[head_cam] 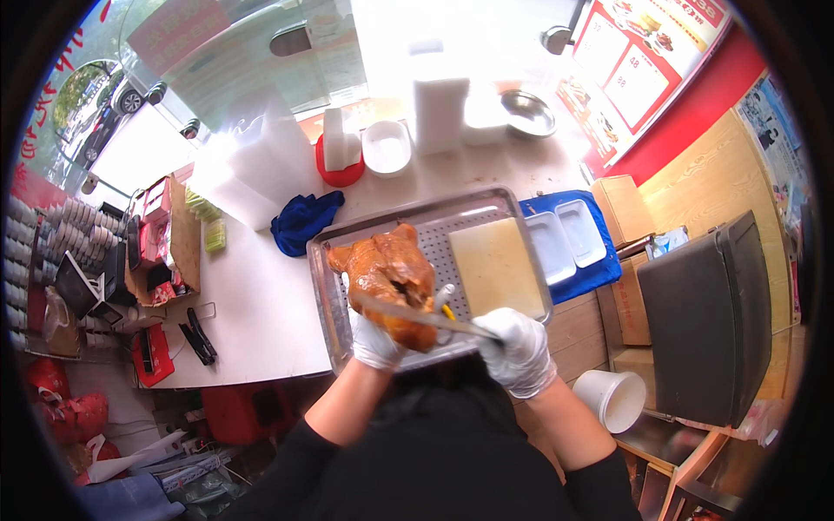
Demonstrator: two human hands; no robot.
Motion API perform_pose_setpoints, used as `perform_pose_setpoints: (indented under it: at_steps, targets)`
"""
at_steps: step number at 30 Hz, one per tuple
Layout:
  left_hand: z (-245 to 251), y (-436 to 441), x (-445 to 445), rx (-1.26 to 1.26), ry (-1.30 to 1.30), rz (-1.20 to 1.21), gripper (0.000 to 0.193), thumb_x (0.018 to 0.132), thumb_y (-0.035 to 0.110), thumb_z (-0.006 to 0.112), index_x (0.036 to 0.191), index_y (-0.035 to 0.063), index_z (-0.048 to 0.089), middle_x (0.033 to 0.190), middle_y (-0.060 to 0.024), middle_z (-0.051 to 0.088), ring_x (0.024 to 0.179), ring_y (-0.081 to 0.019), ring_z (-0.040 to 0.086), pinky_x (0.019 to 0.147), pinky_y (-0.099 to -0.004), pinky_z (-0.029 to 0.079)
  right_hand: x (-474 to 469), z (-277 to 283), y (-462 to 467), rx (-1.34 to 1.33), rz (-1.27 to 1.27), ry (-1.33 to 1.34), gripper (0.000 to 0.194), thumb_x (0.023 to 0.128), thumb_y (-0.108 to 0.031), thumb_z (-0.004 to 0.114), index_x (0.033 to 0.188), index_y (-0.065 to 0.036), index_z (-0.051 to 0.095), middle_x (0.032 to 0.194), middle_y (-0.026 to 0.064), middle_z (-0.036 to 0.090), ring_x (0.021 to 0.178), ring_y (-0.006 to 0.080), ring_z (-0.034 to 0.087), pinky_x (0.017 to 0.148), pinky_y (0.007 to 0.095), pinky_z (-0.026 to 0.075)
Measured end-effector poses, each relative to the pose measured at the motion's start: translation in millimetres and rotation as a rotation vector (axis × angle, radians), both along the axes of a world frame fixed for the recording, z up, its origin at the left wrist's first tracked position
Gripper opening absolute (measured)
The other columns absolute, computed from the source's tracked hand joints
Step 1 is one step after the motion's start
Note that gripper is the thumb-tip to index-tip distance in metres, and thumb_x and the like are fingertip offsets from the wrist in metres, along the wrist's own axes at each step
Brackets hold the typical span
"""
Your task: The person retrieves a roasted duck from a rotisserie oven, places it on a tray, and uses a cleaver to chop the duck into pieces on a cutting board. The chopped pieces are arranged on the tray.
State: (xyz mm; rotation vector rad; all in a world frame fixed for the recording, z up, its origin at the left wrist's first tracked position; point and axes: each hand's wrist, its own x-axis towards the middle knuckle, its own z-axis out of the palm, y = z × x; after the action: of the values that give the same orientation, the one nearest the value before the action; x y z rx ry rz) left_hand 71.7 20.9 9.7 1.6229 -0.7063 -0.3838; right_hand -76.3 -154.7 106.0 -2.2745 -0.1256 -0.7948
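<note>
My left hand (376, 343), in a thin clear glove, grips the underside of a whole roast bird (384, 267), glossy brown, perhaps a duck. A dark opening shows in its body. Also gloved, my right hand (518, 352) is closed around the handle of a long knife (423, 317). Its blade lies across the bird's near end; whether it cuts in, I cannot tell. Beneath both is a perforated metal tray (432, 251), with a pale cutting board (498, 267) on its right side. A small grey and yellow object (446, 303) beside the bird is partly hidden.
Two white trays (565, 241) rest on blue cloth at the right. A crumpled blue cloth (305, 223) lies left of the metal tray. Farther back are a white bowl (387, 148) and a metal bowl (528, 114). A stapler (198, 338) is at left, a white bucket (612, 398) at lower right.
</note>
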Motion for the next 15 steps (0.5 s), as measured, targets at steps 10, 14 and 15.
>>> perform_pose_setpoints:
  at_steps: [10,14,15]
  targets:
    - [2,-73,-36,-1.031,1.239,0.096,0.051,0.094,0.036,0.069,0.137,0.0113,0.055,0.135,-0.0095,0.059,0.126,-0.0303,0.056,0.111,-0.0469,0.044,7,-40,-64,-0.323,-0.009,0.105,0.017,0.084,-0.010,0.070,0.097,-0.012,0.059,0.076,0.0063,0.055,0.064,0.0276,0.061,0.054,0.0395,0.050]
    - [4,-92,-44,-0.776,0.868,0.242,0.038,0.090,0.034,0.073,0.119,0.0095,0.067,0.121,-0.0100,0.066,0.120,-0.0354,0.060,0.109,-0.0500,0.045,-3,-50,-116,-0.223,0.092,0.229,0.010,0.089,-0.012,0.068,0.089,-0.014,0.058,0.074,0.0071,0.055,0.065,0.0292,0.062,0.056,0.0401,0.050]
    - [6,-99,-47,-0.626,0.696,0.290,0.036,0.088,0.032,0.075,0.115,0.0088,0.069,0.117,-0.0103,0.067,0.117,-0.0365,0.062,0.107,-0.0499,0.046,-3,-50,-125,-0.170,0.127,0.226,0.009,0.088,-0.012,0.069,0.090,-0.013,0.060,0.075,0.0076,0.057,0.067,0.0305,0.063,0.057,0.0403,0.051]
